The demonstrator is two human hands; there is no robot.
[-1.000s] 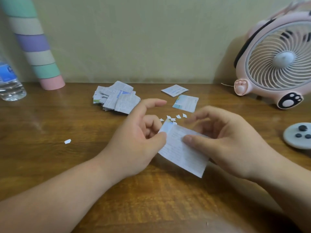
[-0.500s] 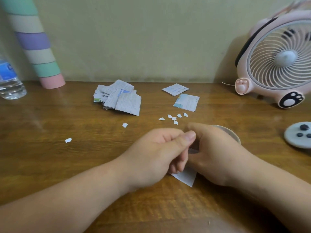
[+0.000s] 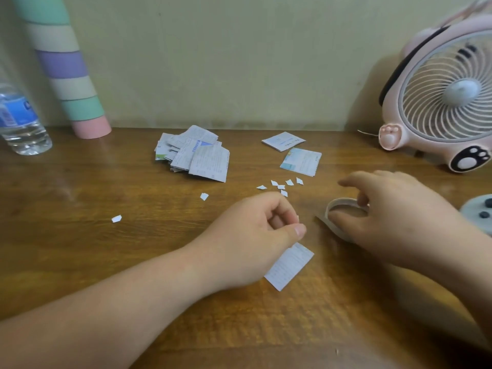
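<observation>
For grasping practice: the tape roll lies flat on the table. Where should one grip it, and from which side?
Likely across the ring of the tape roll from above, thumb on the near wall, fingers over the far wall: it lies flat, hole upward, as the right hand does.

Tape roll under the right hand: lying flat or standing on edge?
Lying flat: the tape roll shows its hole facing up, with wood visible through it. The right hand grips its rim.
</observation>
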